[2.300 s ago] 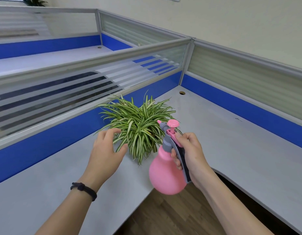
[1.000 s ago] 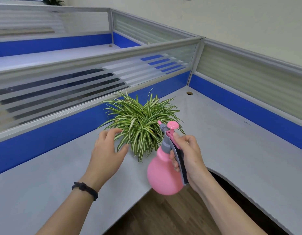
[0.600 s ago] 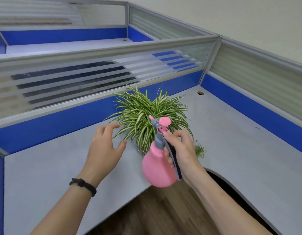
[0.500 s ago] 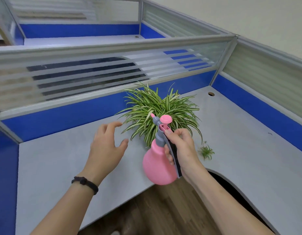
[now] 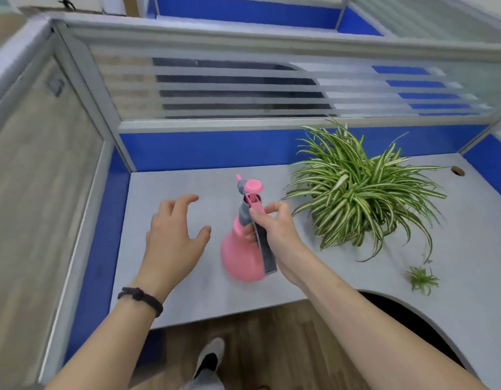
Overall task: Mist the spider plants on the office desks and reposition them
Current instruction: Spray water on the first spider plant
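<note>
A bushy spider plant (image 5: 356, 192) with green and white striped leaves stands on the grey desk (image 5: 187, 299), to the right of both hands. Its pot is hidden by the leaves. My right hand (image 5: 274, 235) grips the grey handle of a pink spray bottle (image 5: 240, 260), held upright over the desk's left part, nozzle pointing away from me. My left hand (image 5: 176, 237) hovers open, fingers spread, just left of the bottle and touching nothing. A small plantlet (image 5: 422, 280) lies on the desk near the front edge, on a thin runner from the plant.
Blue and frosted-glass partitions (image 5: 243, 147) wall the desk at the back and left. A round cable hole (image 5: 458, 171) sits at the desk's far right. The desk front has a curved cut-out (image 5: 406, 308) over wooden floor. My shoe (image 5: 211, 358) shows below.
The view has swung left, so the plant now sits to the right. Both hands and the bottle have moved left, away from the plant, over the desk's left end.
</note>
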